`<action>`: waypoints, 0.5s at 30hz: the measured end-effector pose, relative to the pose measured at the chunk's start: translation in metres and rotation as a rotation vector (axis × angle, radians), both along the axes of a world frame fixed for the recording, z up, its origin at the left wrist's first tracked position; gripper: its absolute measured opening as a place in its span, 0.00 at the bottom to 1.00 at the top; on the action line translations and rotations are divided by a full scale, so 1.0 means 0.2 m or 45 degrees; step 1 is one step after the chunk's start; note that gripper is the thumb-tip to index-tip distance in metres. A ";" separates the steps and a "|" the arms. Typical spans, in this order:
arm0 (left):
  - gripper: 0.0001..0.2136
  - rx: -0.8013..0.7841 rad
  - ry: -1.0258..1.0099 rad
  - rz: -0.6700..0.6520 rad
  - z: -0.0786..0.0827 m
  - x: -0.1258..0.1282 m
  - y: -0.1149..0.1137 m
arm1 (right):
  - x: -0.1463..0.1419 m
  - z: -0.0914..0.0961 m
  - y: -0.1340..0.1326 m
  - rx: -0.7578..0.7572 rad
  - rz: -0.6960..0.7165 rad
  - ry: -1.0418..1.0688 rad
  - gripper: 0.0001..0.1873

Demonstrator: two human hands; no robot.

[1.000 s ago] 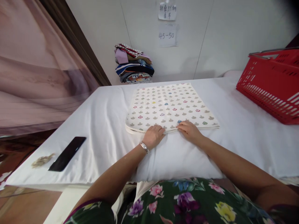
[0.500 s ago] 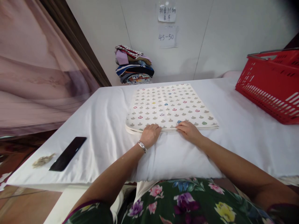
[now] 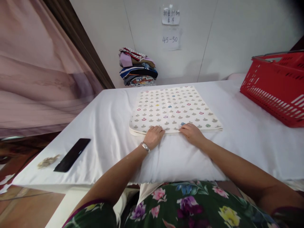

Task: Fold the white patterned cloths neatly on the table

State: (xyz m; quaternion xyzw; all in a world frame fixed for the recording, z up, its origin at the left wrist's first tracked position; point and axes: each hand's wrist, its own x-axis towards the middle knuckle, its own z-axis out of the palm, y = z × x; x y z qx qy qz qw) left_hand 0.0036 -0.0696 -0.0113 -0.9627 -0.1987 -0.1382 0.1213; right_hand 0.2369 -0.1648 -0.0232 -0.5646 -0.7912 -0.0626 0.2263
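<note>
A folded cream cloth (image 3: 172,107) printed with small grey and coloured shapes lies flat on the white-covered table (image 3: 249,139). My left hand (image 3: 154,136), with a silver bracelet at the wrist, rests on the cloth's near edge with its fingers curled over it. A little to its right, my right hand (image 3: 193,132) grips the same near edge, fingers closed on the fabric.
A black phone (image 3: 72,155) and a small tan scrap (image 3: 47,161) lie near the table's left edge. A red plastic basket (image 3: 276,87) stands at the right. A stack of folded clothes (image 3: 137,67) sits against the back wall. A pink curtain (image 3: 35,69) hangs left.
Both hands stay on the cloth's near edge with almost no movement. The view has shifted slightly.
</note>
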 end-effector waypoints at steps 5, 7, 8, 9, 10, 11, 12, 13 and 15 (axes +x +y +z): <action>0.09 -0.030 0.025 0.004 0.01 -0.01 -0.01 | 0.00 0.01 -0.02 -0.054 0.014 -0.029 0.13; 0.09 -0.037 0.048 -0.001 0.02 -0.02 -0.02 | 0.01 0.02 -0.04 -0.081 0.032 -0.051 0.16; 0.10 -0.039 0.066 -0.006 0.03 -0.02 -0.02 | 0.02 0.03 -0.04 -0.090 0.051 -0.061 0.17; 0.10 -0.038 0.088 -0.009 0.04 -0.03 -0.03 | 0.03 0.03 -0.05 -0.094 0.073 -0.070 0.19; 0.10 -0.034 0.115 -0.009 0.05 -0.03 -0.04 | 0.04 0.03 -0.05 -0.095 0.094 -0.080 0.21; 0.11 -0.024 0.145 -0.006 0.06 -0.03 -0.04 | 0.05 0.03 -0.06 -0.096 0.106 -0.096 0.22; 0.11 -0.009 0.175 0.004 0.07 -0.02 -0.04 | 0.06 0.03 -0.06 -0.098 0.105 -0.119 0.23; 0.11 0.009 0.204 0.018 0.07 -0.02 -0.05 | 0.08 0.03 -0.06 -0.099 0.092 -0.147 0.23; 0.11 0.045 0.252 0.043 0.09 0.00 -0.04 | 0.11 0.03 -0.07 -0.103 0.053 -0.207 0.23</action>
